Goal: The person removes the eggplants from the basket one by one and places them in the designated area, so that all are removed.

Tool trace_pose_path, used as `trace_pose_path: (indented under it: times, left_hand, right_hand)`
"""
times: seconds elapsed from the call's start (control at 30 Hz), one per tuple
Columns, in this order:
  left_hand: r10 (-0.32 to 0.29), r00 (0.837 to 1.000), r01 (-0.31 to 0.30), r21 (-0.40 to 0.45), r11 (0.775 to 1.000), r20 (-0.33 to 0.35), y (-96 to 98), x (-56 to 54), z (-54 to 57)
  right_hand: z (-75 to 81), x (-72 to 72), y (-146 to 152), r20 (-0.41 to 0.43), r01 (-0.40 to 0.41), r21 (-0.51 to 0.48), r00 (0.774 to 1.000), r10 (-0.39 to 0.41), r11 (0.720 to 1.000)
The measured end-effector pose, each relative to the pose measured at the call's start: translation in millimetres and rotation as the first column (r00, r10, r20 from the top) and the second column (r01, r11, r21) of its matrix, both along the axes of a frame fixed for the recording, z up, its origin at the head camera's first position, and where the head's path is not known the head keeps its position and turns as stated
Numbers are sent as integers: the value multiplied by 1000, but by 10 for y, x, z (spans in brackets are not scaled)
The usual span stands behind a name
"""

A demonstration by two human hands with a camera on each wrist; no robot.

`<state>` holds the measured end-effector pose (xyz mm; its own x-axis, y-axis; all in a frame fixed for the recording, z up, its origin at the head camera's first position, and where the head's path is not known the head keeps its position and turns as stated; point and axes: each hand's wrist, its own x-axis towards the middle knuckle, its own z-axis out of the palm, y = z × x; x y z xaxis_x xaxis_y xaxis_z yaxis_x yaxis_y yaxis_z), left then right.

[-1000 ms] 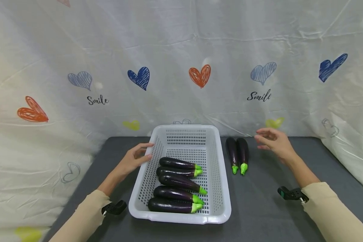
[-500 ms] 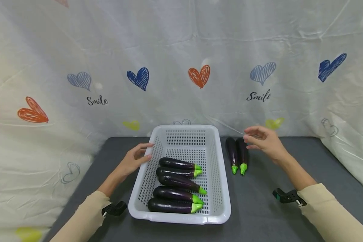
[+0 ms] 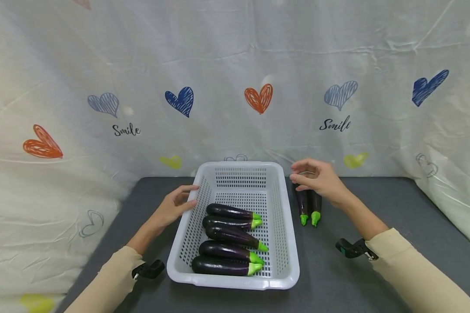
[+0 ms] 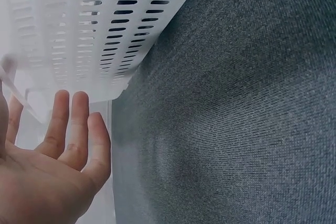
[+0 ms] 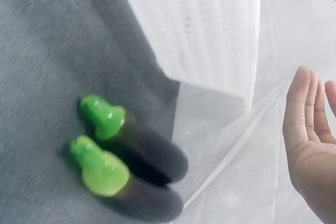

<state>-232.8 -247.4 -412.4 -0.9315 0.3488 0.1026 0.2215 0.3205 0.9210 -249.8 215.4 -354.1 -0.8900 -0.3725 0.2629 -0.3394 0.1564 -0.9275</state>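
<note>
A white slotted plastic basket [image 3: 238, 283] sits on the table, with several dark purple eggplants [image 3: 228, 266] lying crosswise inside, green stem ends to the right. My left hand [image 3: 172, 205] rests at its left rim; the left wrist view shows most of the fingers [image 4: 79, 129] extended beside the slotted wall. Two more eggplants [image 3: 316, 204] lie side by side right of the basket, stems toward me. Above their far ends hovers my right hand [image 3: 320, 179], fingers loosely bent and holding nothing. In the right wrist view both eggplants [image 5: 152, 198] lie below and left of that hand.
The dark grey cloth-covered table [image 3: 337, 278] extends to both sides of the basket. A white sheet [image 3: 227, 56] printed with hearts and "Smile" hangs behind the table's far edge. Each forearm wears a black wrist strap [image 3: 354, 248].
My right hand has moved left, from beside the two loose eggplants to over their far ends. The left hand, basket and eggplants have stayed in place.
</note>
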Motion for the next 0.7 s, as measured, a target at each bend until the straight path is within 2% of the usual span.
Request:
trace_pose_path:
  times: [0.7]
  left_hand:
    - [-10, 1000, 10, 14, 1000, 15, 8, -13, 7]
  right_hand:
    - [321, -139, -741, -8, -129, 17, 992, 129, 992]
